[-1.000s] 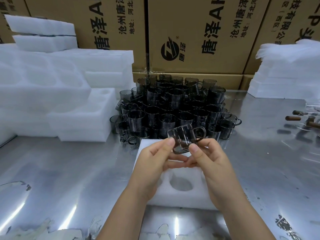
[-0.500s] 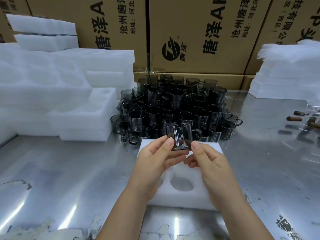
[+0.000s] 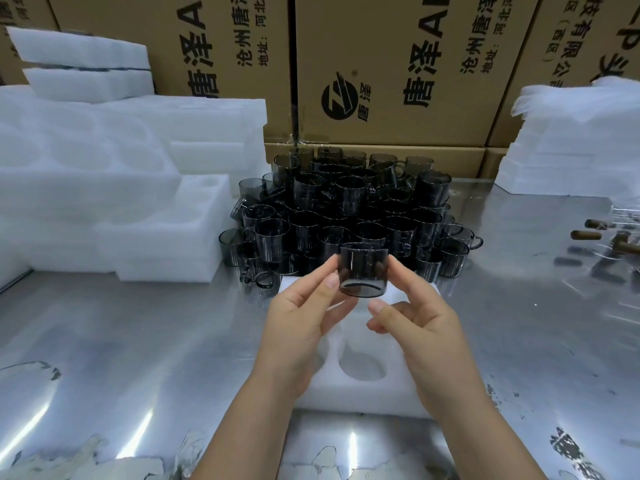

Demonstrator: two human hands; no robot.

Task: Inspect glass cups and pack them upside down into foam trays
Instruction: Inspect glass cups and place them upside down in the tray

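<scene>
A smoky grey glass cup (image 3: 362, 268) hangs in the air between both hands, above a white foam tray (image 3: 388, 393) with round pockets. My left hand (image 3: 304, 317) pinches the cup's left side with thumb and fingers. My right hand (image 3: 415, 313) holds its right side with the fingertips, thumb below the cup. The cup's handle does not show from here. Behind it stands a dense pile of the same grey cups (image 3: 349, 209), stacked in layers on the steel table.
Stacked foam trays (image 3: 166, 237) fill the left side, more white foam (image 3: 571, 140) the back right. Cardboard boxes (image 3: 391, 64) wall off the back. Brown cylinders and clear glass (image 3: 602, 233) lie at the right edge. The steel table (image 3: 121, 358) is reflective.
The cup has been turned between my fingers: its handle, earlier visible on the right, is now out of sight. Both hands have spread slightly around it.
</scene>
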